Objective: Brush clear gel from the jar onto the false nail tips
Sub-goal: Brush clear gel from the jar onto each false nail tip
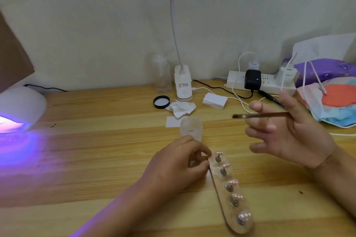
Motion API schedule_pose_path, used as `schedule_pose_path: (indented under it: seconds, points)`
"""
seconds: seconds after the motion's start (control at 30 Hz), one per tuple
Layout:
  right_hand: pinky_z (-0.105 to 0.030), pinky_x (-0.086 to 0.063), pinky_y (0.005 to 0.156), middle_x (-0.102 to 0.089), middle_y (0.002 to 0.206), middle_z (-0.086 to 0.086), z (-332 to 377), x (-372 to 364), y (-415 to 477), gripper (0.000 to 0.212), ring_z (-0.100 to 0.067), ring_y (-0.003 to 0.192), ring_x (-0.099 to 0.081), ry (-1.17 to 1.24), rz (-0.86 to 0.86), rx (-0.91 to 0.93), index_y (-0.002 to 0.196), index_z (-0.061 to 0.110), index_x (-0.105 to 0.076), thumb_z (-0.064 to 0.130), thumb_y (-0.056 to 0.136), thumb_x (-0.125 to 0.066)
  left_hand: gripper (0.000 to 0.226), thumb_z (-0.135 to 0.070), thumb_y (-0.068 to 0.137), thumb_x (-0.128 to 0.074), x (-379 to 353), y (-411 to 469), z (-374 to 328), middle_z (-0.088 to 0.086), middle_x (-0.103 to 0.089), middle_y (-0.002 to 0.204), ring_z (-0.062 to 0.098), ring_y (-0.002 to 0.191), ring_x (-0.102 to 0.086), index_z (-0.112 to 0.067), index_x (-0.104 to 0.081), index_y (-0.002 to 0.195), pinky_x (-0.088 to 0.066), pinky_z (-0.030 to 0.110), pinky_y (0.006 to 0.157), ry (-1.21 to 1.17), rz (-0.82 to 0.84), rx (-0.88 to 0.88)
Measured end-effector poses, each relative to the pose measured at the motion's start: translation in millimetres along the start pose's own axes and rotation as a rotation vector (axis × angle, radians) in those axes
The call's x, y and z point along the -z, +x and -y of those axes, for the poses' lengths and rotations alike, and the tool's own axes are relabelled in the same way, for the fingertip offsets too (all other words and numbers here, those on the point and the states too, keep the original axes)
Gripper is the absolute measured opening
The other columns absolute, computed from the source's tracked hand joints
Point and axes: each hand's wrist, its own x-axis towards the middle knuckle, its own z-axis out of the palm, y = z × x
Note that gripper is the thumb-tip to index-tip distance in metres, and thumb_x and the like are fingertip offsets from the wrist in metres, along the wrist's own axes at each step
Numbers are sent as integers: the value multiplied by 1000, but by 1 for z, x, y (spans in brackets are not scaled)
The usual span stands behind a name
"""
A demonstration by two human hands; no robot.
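Head view, looking down: right hand (289, 134) raised above the bench (96, 140), palm turned to the left, fingers spread and only partly bent, a thin brush (260, 115) gripped among them and lying roughly level, bristle end pointing left, clear of the wood; exact fingers on the handle too blurred to tell. Left hand (179, 163) low on the bench, fingers curled, fingertips pinching the far end of a clear holder strip (221, 194). Strip flat on the bench, running from the left hand toward the near edge, between the two forearms. Five pale pink false nail tips (232, 182) in a row along it, each on a small metal stand. Frosted jar (191, 128) upright and open just beyond the left hand, apart from the brush, contents too faint to make out. Black lid (161, 102) further back, inside facing up, beside a crumpled tissue (181, 108) and a white paper square (172, 121). Behind these a clear bottle (161, 75), a white clip lamp (183, 84) with its gooseneck rising out of frame, and a small white box (214, 100). Power strip (237, 81) against the wall at the back right, black adapter (252, 82) and white chargers plugged in, cables trailing over the bench. Soft packets (337, 102) piled at far right. At far left a white curing lamp (21, 106), lit, purple glow spread over the wood
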Motion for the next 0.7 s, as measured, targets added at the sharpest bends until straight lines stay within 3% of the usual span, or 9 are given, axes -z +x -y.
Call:
schedule_pose_path:
  seconds: [0.1, 0.23, 0.37, 0.53, 0.6, 0.7]
  points:
    - [-31, -48, 68, -54, 78, -2, -11, -5, 12, 34, -15, 70, -53, -141, -104, 135, 99, 13, -62, 47, 97, -56, 16, -45, 89, -60, -6, -1, -6, -24, -51, 93, -8, 80, -48, -42, -64, 104, -38, 16, 62, 0, -57, -15]
    - [-29, -55, 70, -60, 89, -1, -34, -3, 17, 34, -11, 79, -60, -407, -284, 312, 105, 19, -71, 32, 76, -82, 19, -50, 85, -64, -13, 3, -11, -28, -53, 88, -4, 79, -51, -42, -63, 102, -35, 14, 62, -87, -77, 11]
    - [-25, -57, 68, -66, 88, -3, -39, 1, 21, 23, -10, 80, -65, -513, -404, 417, 103, 21, -76, 17, 81, -70, 20, -52, 83, -64, -16, 9, -13, -29, -56, 83, -5, 78, -52, -40, -60, 98, -33, 12, 60, -83, -58, 51]
    - [-22, -56, 63, -67, 80, -7, -41, 3, 24, 23, -14, 77, -68, -623, -513, 535, 96, 21, -77, 21, 85, -56, 6, -41, 79, -76, -10, 14, -9, -15, -67, 69, -4, 58, -55, -38, -71, 79, -45, 18, 58, -450, -16, 243]
    - [-24, -56, 63, -67, 78, -10, -42, 4, 24, 24, -17, 77, -67, -671, -532, 580, 93, 18, -77, 21, 90, -53, 6, -37, 77, -79, -7, 10, -10, -9, -71, 74, -5, 59, -54, -36, -74, 77, -42, 12, 58, -594, -96, 252]
    - [-25, -56, 64, -66, 78, -12, -43, 7, 22, 27, -18, 76, -65, -733, -581, 649, 94, 14, -76, 21, 91, -50, 5, -32, 76, -73, -4, 0, -11, -2, -70, 72, 4, 61, -59, -28, -73, 80, -46, 15, 55, -892, -306, 200]
